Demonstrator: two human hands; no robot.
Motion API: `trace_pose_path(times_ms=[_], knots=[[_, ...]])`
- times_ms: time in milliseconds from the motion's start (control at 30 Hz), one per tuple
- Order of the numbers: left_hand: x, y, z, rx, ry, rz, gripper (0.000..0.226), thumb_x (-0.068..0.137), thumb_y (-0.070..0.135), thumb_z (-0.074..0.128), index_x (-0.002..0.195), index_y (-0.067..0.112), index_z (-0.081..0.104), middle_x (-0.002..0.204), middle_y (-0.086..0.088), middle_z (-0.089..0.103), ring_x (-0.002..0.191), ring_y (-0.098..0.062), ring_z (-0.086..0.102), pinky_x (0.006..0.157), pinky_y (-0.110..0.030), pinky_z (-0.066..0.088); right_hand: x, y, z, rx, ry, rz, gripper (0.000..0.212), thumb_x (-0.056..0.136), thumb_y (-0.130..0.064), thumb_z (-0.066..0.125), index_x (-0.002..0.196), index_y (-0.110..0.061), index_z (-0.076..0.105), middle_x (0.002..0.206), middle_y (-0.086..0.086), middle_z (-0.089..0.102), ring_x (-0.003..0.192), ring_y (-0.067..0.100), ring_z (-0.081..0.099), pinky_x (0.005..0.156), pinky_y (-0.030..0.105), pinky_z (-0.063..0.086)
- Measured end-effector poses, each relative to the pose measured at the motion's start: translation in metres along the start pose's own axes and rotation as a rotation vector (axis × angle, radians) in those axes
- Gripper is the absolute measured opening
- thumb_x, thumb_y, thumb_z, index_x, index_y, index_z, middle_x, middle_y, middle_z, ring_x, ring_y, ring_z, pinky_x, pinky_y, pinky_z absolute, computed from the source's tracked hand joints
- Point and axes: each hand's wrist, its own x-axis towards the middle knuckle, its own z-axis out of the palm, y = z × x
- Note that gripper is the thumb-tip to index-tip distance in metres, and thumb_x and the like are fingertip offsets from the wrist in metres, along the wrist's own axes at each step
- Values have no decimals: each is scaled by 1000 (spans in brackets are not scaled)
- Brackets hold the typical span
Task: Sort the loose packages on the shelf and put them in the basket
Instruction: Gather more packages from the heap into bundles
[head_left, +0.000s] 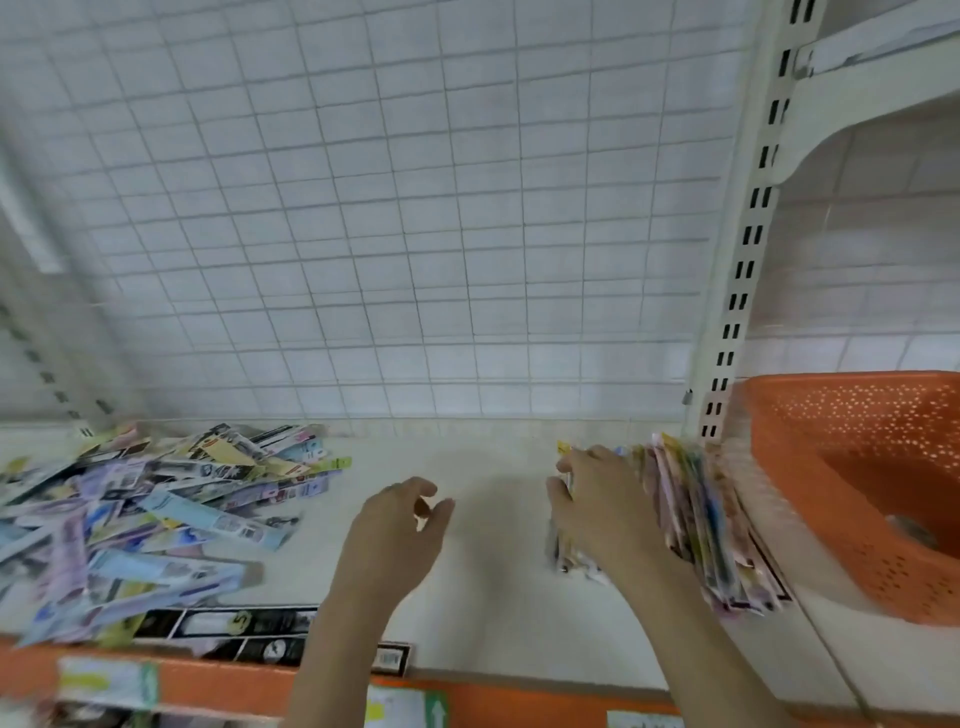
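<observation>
While the right hand (605, 506) grips the gathered stack (696, 525), seemingly mid-sort, and the left hand (400, 525) hovers loosely curled and empty, the stack must next go to the basket (852, 467) at three o'clock.

One orange basket (857, 488), two hands, two heaps of packages

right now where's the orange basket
In the head view the orange basket sits at the far right on the shelf, right beside the gathered stack of packages.
</observation>
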Motion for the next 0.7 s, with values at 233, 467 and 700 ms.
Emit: trace_pose_path(times_ms=[233,467,700], knots=[[-20,-73,-61,46,183,-113,20,92,28,55,101,14,66,78,4,62,71,-15,58,66,-24,45,-11,-77,58,203,-98,-201,29,95,-29,43,116,-18,60,114,-1,60,109,16,54,88,27,44],[-33,-157,-117,83,281,-237,19,93,25,52,94,14,67,74,4,62,65,-15,57,55,-17,38,-14,-160,104,246,-170,-336,29,96,-29,44,119,-19,59,116,-2,59,111,13,53,89,25,45],[-12,-228,-164,24,328,-204,17,92,22,54,93,12,67,66,3,60,60,-14,56,58,-26,45,-7,-236,140,218,-181,-338,24,94,-29,45,111,-19,60,109,-3,61,104,15,55,84,29,48]])
